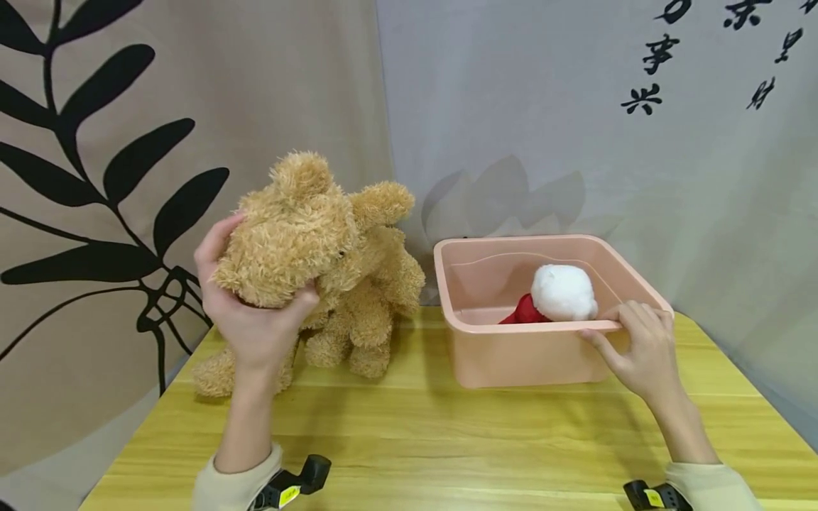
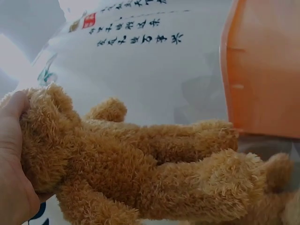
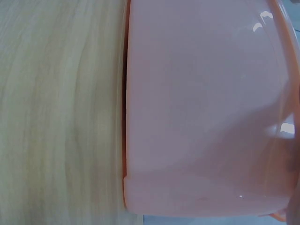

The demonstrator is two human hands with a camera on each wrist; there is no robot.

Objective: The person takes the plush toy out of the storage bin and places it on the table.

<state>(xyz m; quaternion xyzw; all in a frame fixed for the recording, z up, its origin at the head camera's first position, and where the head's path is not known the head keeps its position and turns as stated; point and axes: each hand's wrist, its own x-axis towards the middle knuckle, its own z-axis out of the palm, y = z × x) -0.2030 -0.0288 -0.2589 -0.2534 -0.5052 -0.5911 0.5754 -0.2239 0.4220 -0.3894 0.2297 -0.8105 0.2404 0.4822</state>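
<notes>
My left hand [image 1: 255, 305] grips the head of a shaggy tan teddy bear [image 1: 287, 234], thumb on one side and fingers on the other. In the left wrist view the held bear [image 2: 112, 159] stretches rightward, limbs outward. More plush of the same tan colour [image 2: 277, 172] shows beyond its feet. On the right, my right hand [image 1: 645, 348] holds the front right rim of a pink plastic bin [image 1: 524, 358], thumb outside and fingers over the edge. Inside the bin lies a soft toy with a round white part [image 1: 564, 292] and a red part [image 1: 527, 310].
The bin stands on a wood-grain table [image 1: 409, 440], its base close to the tabletop in the right wrist view. Behind the table hangs a pale cloth backdrop [image 1: 498, 106] with dark writing and, at left, large black leaves [image 1: 108, 85]. A tan plush foot [image 1: 214, 375] lies near the table's left edge.
</notes>
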